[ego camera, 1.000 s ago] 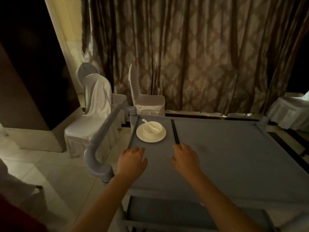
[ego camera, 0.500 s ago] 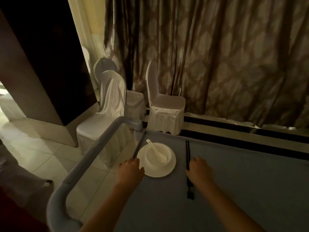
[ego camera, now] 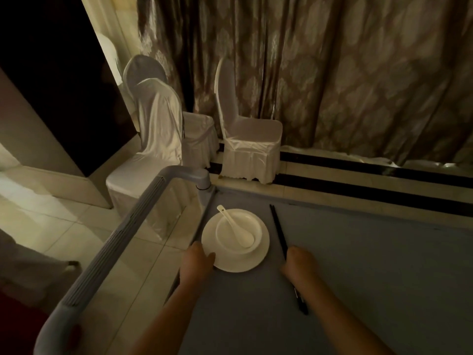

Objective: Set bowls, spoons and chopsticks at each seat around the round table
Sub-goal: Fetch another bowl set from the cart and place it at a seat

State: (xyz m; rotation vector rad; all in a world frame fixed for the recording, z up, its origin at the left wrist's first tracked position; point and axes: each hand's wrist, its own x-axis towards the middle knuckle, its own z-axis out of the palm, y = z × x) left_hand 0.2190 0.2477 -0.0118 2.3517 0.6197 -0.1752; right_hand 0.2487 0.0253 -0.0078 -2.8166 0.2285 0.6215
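A white plate (ego camera: 252, 263) lies on the grey cart top (ego camera: 358, 265), near its left edge. On the plate stands a white bowl (ego camera: 256, 228) with a white spoon (ego camera: 236, 230) resting in it, handle pointing away to the left. A pair of black chopsticks (ego camera: 277, 228) lies just right of the plate. My left hand (ego camera: 195, 262) grips the plate's near-left rim, thumb on top. My right hand (ego camera: 299, 265) is curled over the middle of the chopsticks, which still lie on the cart; its fingertips are hidden.
The cart's grey handle bar (ego camera: 128, 231) runs along the left side. Behind the cart stand white-covered chairs (ego camera: 245, 139) (ego camera: 158, 129) against a patterned curtain (ego camera: 332, 73). A dark pillar (ego camera: 51, 98) rises at the left over a tiled floor (ego camera: 64, 226).
I have leaned in closer. My left hand has slid forward onto the plate's rim, and my right hand has closed over the chopsticks.
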